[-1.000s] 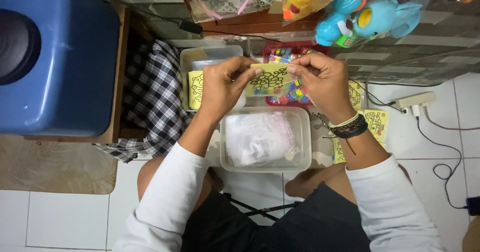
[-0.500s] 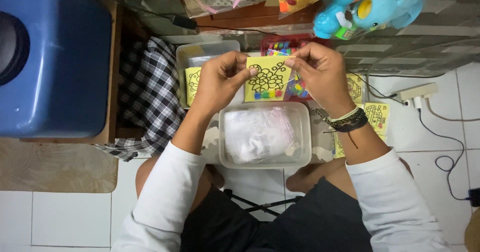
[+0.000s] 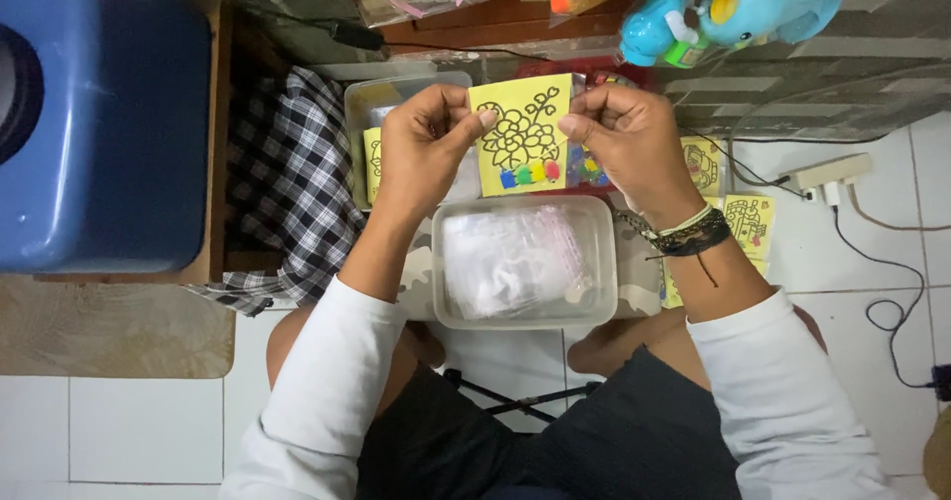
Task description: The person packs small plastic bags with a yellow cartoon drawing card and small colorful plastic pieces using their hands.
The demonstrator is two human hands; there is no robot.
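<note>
I hold a yellow card (image 3: 522, 131) with a black flower outline and small coloured packets along its lower edge. My left hand (image 3: 424, 148) pinches its left edge and my right hand (image 3: 626, 141) pinches its right edge. The card is upright, facing me, above a clear plastic tub (image 3: 594, 224) filled with clear plastic bags. My right wrist wears dark bracelets.
A second clear tub (image 3: 359, 111) with yellow cards sits behind my left hand. More yellow cards (image 3: 749, 221) lie on the tiles at right. A checked cloth (image 3: 287, 183), a blue container (image 3: 109, 113), blue plastic toys (image 3: 733, 4) and a power strip (image 3: 827, 173) surround me.
The yellow card has been raised and turned flat to face me, held between both hands. It now stands higher above the tub of bags.
</note>
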